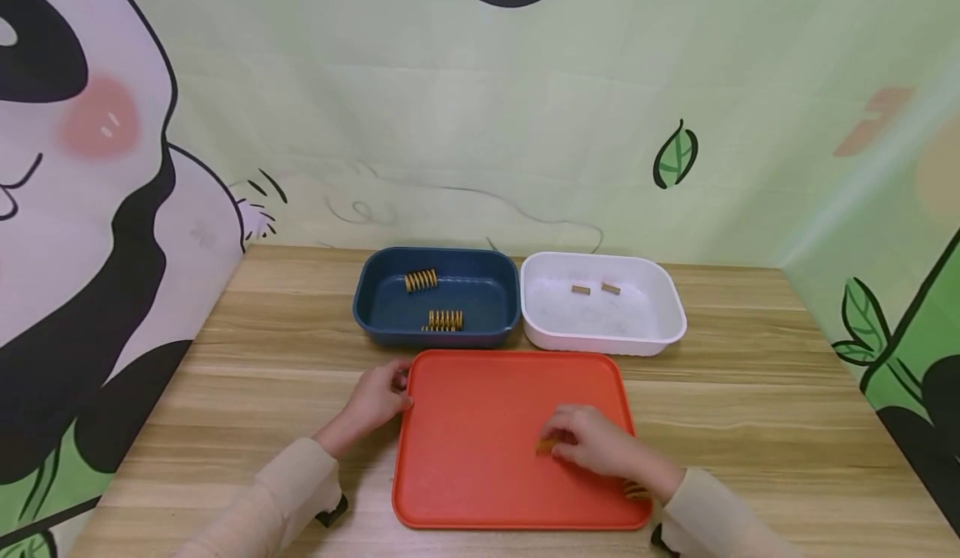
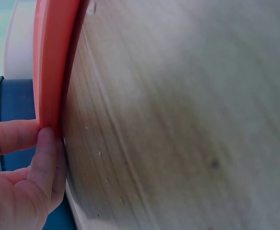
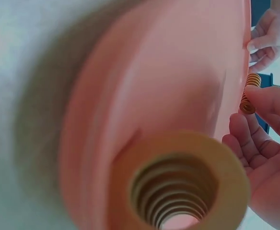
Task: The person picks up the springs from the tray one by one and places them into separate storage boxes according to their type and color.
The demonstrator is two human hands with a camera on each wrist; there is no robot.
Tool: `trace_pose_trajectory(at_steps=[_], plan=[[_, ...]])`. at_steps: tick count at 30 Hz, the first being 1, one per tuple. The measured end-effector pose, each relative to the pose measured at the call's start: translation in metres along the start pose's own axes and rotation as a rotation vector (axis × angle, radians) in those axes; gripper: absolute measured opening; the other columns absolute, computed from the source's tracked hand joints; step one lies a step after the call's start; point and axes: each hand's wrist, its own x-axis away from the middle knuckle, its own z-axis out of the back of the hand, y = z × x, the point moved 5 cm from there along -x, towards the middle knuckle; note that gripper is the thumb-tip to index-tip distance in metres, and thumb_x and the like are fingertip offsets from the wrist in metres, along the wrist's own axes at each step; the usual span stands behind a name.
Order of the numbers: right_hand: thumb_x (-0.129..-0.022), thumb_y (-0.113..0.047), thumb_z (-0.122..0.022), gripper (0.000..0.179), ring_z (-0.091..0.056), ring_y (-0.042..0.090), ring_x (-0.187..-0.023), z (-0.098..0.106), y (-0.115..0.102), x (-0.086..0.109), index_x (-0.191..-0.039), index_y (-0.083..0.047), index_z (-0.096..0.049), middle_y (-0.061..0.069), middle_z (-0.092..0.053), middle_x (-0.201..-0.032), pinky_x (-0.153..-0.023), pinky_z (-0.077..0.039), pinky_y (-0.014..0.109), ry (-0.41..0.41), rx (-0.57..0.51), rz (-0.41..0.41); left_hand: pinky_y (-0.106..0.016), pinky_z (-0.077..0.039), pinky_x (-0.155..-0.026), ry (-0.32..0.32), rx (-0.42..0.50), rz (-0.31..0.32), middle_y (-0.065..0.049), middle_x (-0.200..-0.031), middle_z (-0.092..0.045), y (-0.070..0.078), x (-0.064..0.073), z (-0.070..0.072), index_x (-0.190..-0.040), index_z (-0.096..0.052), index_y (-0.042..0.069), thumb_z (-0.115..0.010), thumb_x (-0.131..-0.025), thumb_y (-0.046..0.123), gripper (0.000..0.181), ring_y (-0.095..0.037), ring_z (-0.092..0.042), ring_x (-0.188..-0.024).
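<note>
My left hand (image 1: 381,393) grips the left rim of a red tray (image 1: 468,449). In the left wrist view its thumb and fingers pinch the tray edge from both sides. Over the tray's right half, my right hand (image 1: 588,441) holds a yellow coil spring (image 1: 547,445) between thumb and fingers; the fingers partly cover it. The right wrist view shows this spring (image 3: 247,96) against the thumb. A second coil spring (image 1: 636,490) lies in the tray's near right corner, partly hidden under the right wrist. It looms large in the right wrist view.
Behind the tray stands a dark blue bin (image 1: 362,304) with several yellow springs inside. A white bin (image 1: 677,312) beside it contains two small brown rod-like pieces (image 1: 596,289). The wooden table (image 1: 750,424) meets a printed cloth backdrop at its back and sides.
</note>
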Motion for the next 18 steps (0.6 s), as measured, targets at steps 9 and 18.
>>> trace_pose_trajectory(at_steps=[9, 18], plan=[[-0.076, -0.007, -0.064, 0.014, -0.051, 0.007, -0.073, 0.007, 0.001, -0.003, -0.090, -0.008, -0.067, -0.002, -0.059, -0.080, -0.067, -0.044, 0.020, 0.027, 0.025, 0.013, -0.025, -0.042, -0.060, 0.006, -0.009, -0.014, -0.009, -0.078, -0.058, 0.000, 0.000, 0.001, -0.112, -0.057, -0.001, -0.060, -0.065, -0.007, 0.048, -0.017, -0.051, -0.071], [-0.076, -0.005, -0.064, 0.013, -0.054, 0.009, -0.075, 0.016, 0.000, -0.006, -0.089, -0.007, -0.067, 0.001, -0.061, -0.081, -0.070, -0.047, 0.023, 0.068, 0.042, 0.026, -0.024, -0.042, -0.059, 0.003, 0.001, -0.003, -0.009, -0.079, -0.057, 0.000, 0.000, 0.001, -0.113, -0.056, -0.002, -0.060, -0.065, -0.008, 0.048, -0.017, -0.050, -0.071]])
